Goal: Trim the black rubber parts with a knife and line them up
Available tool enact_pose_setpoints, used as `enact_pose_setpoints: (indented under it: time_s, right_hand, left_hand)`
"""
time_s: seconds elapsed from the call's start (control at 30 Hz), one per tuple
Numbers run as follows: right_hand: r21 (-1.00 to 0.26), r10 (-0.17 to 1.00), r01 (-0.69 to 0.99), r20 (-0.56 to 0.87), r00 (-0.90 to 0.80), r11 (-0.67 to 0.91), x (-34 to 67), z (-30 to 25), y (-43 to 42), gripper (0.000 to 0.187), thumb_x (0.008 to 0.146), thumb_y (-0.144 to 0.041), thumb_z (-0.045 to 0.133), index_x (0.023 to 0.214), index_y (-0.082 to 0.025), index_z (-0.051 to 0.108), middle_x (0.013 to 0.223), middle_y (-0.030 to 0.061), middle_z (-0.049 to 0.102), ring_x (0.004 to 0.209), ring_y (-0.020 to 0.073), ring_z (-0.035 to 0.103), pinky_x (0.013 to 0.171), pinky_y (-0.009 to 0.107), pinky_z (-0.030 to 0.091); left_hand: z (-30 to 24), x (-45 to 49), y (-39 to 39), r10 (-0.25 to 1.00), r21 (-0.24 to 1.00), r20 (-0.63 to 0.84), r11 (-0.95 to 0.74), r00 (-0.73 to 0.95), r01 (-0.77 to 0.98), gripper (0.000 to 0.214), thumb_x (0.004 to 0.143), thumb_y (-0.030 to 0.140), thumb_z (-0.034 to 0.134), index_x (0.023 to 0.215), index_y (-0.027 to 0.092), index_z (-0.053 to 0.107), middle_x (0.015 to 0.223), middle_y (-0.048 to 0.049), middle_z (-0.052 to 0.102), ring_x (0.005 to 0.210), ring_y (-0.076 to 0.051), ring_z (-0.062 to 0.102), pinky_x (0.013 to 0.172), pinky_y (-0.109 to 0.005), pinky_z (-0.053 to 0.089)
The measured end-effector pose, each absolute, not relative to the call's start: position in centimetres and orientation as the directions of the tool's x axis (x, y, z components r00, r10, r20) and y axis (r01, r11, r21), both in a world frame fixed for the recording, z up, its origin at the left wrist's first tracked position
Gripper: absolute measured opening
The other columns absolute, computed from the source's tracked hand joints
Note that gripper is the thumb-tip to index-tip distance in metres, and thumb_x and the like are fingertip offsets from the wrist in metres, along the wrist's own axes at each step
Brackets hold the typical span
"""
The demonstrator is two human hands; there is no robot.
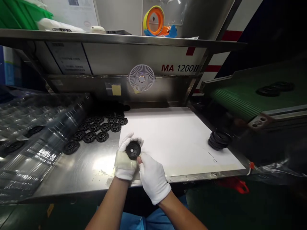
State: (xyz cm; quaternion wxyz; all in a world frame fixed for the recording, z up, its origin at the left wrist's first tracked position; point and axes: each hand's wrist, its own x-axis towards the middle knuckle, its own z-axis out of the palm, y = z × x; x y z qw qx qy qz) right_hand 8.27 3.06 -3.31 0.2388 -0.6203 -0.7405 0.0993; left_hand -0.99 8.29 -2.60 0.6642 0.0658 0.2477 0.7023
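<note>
- Machine housing (134, 59): flat, pale sheet metal lettered "MA 1200II", with a steel shelf (72, 36) across its top and a ring-shaped orange and yellow plastic object (153, 20) behind that.
- Green conveyor belt (240, 92): finely ribbed, off to the right, carrying two dark discs (268, 91).
- Stainless steel desk (79, 169): smooth and glaring under the light, with a white sheet (168, 140) covering its right part.
- Clear plastic trays (35, 140): a glossy moulded stack on the left, a few black discs sitting in the pockets (the glare hides much of the rest).
- Rows of black ribbed discs (96, 127): laid flat on bare steel, just left of the white sheet.
- Small leaning stack of discs (219, 140): on the sheet's right side.
- Round white fan (141, 78): thin radial slats, fixed below the housing.
- Left hand (124, 159): white cloth glove, palm wrapped in translucent tape, fingers (127, 140) closed around the disc's rim.
- Right hand (153, 177): matching glove, fingers (142, 163) closed on the lower edge.
- Black ribbed disc (133, 150): held between both hands above the desk's edge, its centre hole showing.
</note>
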Motion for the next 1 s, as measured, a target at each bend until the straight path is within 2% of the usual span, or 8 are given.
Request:
enact_pose_setpoints:
  time_s: [0.13, 0.33, 0.4, 0.53, 0.67, 0.8, 0.93, 1.0]
  right_hand:
    - [-0.453, 0.969, 0.872, 0.23, -0.086, 0.185, 9.0, -3.5, 3.4, 0.019, 0.094, -0.023, 0.04, 0.082, -0.022, 0.054, 0.075, -0.0016, 0.062, 0.065, 0.0138, 0.056, 0.059, 0.027, 0.026]
    - [-0.467, 0.969, 0.859, 0.22, -0.116, 0.209, 8.2, -3.9, 2.9, 0.019, 0.093, -0.024, 0.04, 0.08, -0.023, 0.054, 0.073, -0.0018, 0.062, 0.064, 0.014, 0.055, 0.058, 0.027, 0.025]
    - [-0.466, 0.967, 0.858, 0.222, -0.125, 0.218, 8.2, -3.9, 2.9, 0.019, 0.093, -0.023, 0.04, 0.081, -0.022, 0.054, 0.073, -0.0017, 0.062, 0.064, 0.0141, 0.055, 0.058, 0.027, 0.025]
    - [-0.461, 0.969, 0.866, 0.225, -0.098, 0.195, 9.0, -3.6, 3.2, 0.018, 0.093, -0.023, 0.04, 0.081, -0.022, 0.053, 0.074, -0.0012, 0.062, 0.066, 0.0141, 0.055, 0.059, 0.027, 0.025]
    - [-0.474, 0.973, 0.861, 0.21, -0.093, 0.184, 9.0, -3.7, 3.0, 0.017, 0.093, -0.022, 0.04, 0.081, -0.022, 0.053, 0.074, -0.0006, 0.062, 0.065, 0.0139, 0.054, 0.058, 0.026, 0.025]
    - [-0.507, 0.97, 0.833, 0.205, -0.13, 0.219, 8.2, -3.9, 2.6, 0.018, 0.092, -0.022, 0.04, 0.079, -0.022, 0.052, 0.072, -0.0016, 0.061, 0.063, 0.0137, 0.053, 0.057, 0.026, 0.025]
    - [-0.483, 0.965, 0.847, 0.23, -0.124, 0.224, 8.6, -4.1, 2.8, 0.016, 0.092, -0.024, 0.041, 0.081, -0.023, 0.052, 0.074, -0.0021, 0.06, 0.065, 0.0144, 0.054, 0.059, 0.027, 0.025]
    - [-0.473, 0.967, 0.857, 0.234, -0.099, 0.202, 9.1, -4.2, 3.0, 0.015, 0.093, -0.024, 0.041, 0.081, -0.023, 0.052, 0.074, -0.0016, 0.06, 0.066, 0.0148, 0.055, 0.06, 0.027, 0.026]
  left_hand:
    - [-2.6, -1.3, 8.1, 0.968, 0.451, -0.25, 0.117, 0.0, -0.885, 0.029, 0.073, 0.02, 0.058, 0.1, 0.013, 0.063, 0.076, -0.0071, 0.063, 0.075, -0.021, 0.062, 0.072, -0.042, 0.053]
    - [-3.2, -0.7, 8.8, 0.961, 0.412, -0.249, -0.006, -0.119, -0.911, 0.018, 0.073, 0.017, 0.063, 0.091, 0.018, 0.062, 0.068, 0.0014, 0.058, 0.068, -0.012, 0.059, 0.077, -0.033, 0.052]
    - [-3.2, -0.8, 8.6, 0.96, 0.418, -0.247, -0.017, -0.132, -0.908, 0.02, 0.073, 0.018, 0.062, 0.093, 0.018, 0.062, 0.073, -0.001, 0.06, 0.075, -0.015, 0.061, 0.079, -0.035, 0.051]
    - [-3.2, -1.4, 7.9, 0.966, 0.419, -0.259, 0.116, 0.003, -0.9, 0.029, 0.072, 0.02, 0.058, 0.099, 0.013, 0.062, 0.083, -0.0096, 0.064, 0.083, -0.024, 0.063, 0.074, -0.042, 0.053]
    - [-3.5, -1.3, 8.2, 0.963, 0.378, -0.267, 0.064, -0.042, -0.924, 0.021, 0.072, 0.017, 0.06, 0.094, 0.015, 0.062, 0.069, -0.0016, 0.058, 0.067, -0.014, 0.059, 0.073, -0.034, 0.052]
    - [-3.5, -1.0, 8.6, 0.955, 0.384, -0.269, -0.01, -0.122, -0.923, 0.021, 0.073, 0.014, 0.062, 0.094, 0.019, 0.06, 0.068, 0.0025, 0.057, 0.067, -0.01, 0.058, 0.078, -0.03, 0.051]
    - [-3.2, -1.4, 8.1, 0.968, 0.431, -0.251, 0.096, -0.017, -0.897, 0.031, 0.074, 0.017, 0.057, 0.105, 0.014, 0.061, 0.082, -0.0076, 0.063, 0.085, -0.021, 0.062, 0.078, -0.04, 0.052]
    - [-3.2, -1.6, 7.8, 0.967, 0.448, -0.245, 0.172, 0.065, -0.877, 0.033, 0.074, 0.02, 0.055, 0.105, 0.011, 0.061, 0.082, -0.0105, 0.063, 0.084, -0.025, 0.062, 0.074, -0.043, 0.052]
